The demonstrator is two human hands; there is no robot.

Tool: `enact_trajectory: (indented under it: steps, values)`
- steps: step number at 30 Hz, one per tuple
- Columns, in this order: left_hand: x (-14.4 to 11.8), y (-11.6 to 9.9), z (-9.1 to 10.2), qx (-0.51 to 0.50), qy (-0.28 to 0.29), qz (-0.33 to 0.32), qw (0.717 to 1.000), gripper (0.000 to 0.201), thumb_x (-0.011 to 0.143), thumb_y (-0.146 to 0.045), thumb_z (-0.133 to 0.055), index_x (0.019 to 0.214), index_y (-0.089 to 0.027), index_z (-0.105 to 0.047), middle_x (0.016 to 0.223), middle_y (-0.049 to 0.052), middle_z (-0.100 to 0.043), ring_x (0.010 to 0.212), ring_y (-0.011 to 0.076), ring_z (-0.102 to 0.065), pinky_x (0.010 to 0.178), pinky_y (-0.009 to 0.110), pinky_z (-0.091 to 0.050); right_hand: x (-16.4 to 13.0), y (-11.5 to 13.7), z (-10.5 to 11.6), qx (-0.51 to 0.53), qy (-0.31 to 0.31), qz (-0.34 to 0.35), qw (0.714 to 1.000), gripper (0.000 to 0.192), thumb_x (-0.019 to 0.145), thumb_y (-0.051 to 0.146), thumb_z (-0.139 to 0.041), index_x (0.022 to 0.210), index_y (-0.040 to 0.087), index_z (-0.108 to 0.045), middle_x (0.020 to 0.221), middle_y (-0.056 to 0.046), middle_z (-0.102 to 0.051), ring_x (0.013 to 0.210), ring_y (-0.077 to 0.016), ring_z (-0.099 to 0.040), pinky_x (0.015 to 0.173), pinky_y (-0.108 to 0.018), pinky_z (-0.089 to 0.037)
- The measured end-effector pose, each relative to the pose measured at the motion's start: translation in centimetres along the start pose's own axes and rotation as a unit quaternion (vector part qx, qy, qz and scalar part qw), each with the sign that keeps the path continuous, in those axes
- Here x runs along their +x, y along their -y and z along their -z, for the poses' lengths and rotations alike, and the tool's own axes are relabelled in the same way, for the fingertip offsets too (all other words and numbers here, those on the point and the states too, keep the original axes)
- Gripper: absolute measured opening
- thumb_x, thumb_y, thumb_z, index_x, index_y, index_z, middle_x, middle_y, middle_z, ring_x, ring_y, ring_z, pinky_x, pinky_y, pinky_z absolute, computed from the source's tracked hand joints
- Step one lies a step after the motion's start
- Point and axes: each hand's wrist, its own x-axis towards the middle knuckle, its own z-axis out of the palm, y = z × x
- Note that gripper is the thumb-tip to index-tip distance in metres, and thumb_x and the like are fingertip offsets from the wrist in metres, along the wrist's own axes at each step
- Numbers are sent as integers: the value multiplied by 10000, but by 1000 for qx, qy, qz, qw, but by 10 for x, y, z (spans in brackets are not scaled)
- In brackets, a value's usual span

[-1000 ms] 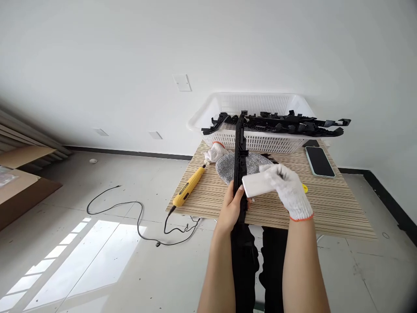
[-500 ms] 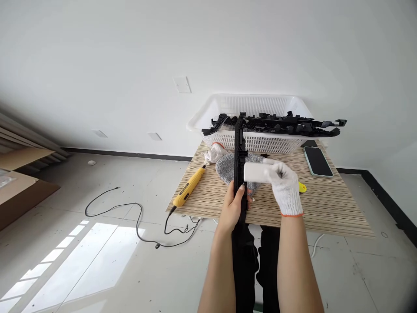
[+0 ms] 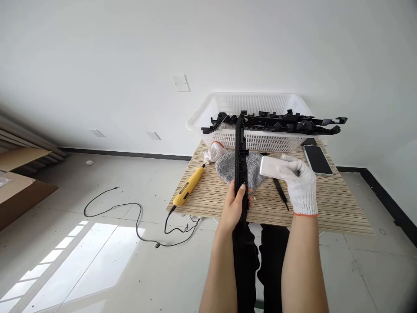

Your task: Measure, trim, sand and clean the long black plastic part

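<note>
My bare left hand grips a long black plastic strip that stands lengthwise away from me, its far end reaching the white basket. My right hand, in a white knit glove, holds a white rectangular block just right of the strip, a small gap between them. Under the strip lies a grey cloth on the striped wooden table.
The basket holds several long black plastic strips. A yellow corded tool, a spare white glove, a phone and a thin black tool lie on the table. The cable trails over the floor. Cardboard sits at far left.
My right hand moved the white block up along the strip, then off to the right and away from it. The thin black tool is uncovered. My left hand kept its grip.
</note>
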Motion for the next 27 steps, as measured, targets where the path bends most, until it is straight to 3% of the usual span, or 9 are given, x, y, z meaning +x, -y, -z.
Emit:
enact_trajectory:
  steps: [4,9,12,15,18,19,21,24,27]
  values:
    - [1,2,0,-2,0,-12,1000,281,937,-489,-581,1003,-218,-546,787,-18,-606,582,108,-553,569,243,-479,-3,2,-5,-1,93,-9,996,267,695,306,-828,631,189,-597,1159,-85,-690,1125,-278,-639,891,-425,-530]
    - [1,3,0,-6,6,-12,1000,261,950,-464,-565,998,-208,-547,778,-7,-617,582,109,-552,571,242,-482,-5,8,-20,19,97,1,995,261,705,313,-815,631,194,-595,1118,-82,-699,1132,-270,-637,884,-406,-525]
    - [0,3,0,-13,1,-14,1000,262,943,-460,-579,1012,-209,-552,854,10,-628,626,119,-575,564,244,-488,-5,9,-21,19,68,1,997,250,712,314,-811,644,197,-600,1142,-75,-700,1115,-260,-644,895,-408,-516]
    - [0,4,0,-12,0,-18,1000,265,934,-458,-591,1032,-213,-563,874,16,-636,651,132,-594,566,249,-490,-5,8,-21,19,133,-25,991,278,694,315,-821,617,192,-583,1116,-83,-712,1091,-269,-654,880,-414,-521]
    - [1,5,0,-12,-2,-16,1000,272,931,-474,-596,982,-210,-558,864,18,-644,631,127,-591,572,256,-497,-5,7,-23,21,48,4,999,243,724,320,-796,655,199,-596,1145,-75,-702,1136,-264,-637,903,-415,-514]
    - [1,5,0,-13,0,-17,1000,275,931,-476,-597,980,-209,-557,857,19,-644,634,129,-595,574,259,-501,-5,7,-24,18,45,10,999,237,724,314,-796,659,200,-599,1145,-73,-701,1137,-263,-637,902,-412,-515]
    - [1,5,0,-15,2,-19,1000,277,926,-473,-606,985,-207,-558,848,22,-645,645,139,-608,569,264,-504,-5,7,-25,16,85,9,996,243,709,300,-804,642,196,-595,1119,-76,-707,1118,-263,-646,886,-404,-522]
    - [1,4,-1,-15,-2,-18,1000,282,921,-477,-609,985,-207,-557,853,23,-650,640,140,-612,555,264,-502,-6,7,-26,31,60,13,998,247,721,306,-795,645,196,-588,1121,-75,-706,1113,-256,-651,869,-392,-527]
    - [1,3,-2,-11,1,-21,1000,283,918,-475,-607,997,-207,-558,822,17,-643,649,147,-619,556,265,-502,-6,7,-27,23,104,2,994,265,717,322,-800,637,193,-582,1105,-79,-714,1118,-266,-653,881,-399,-527]
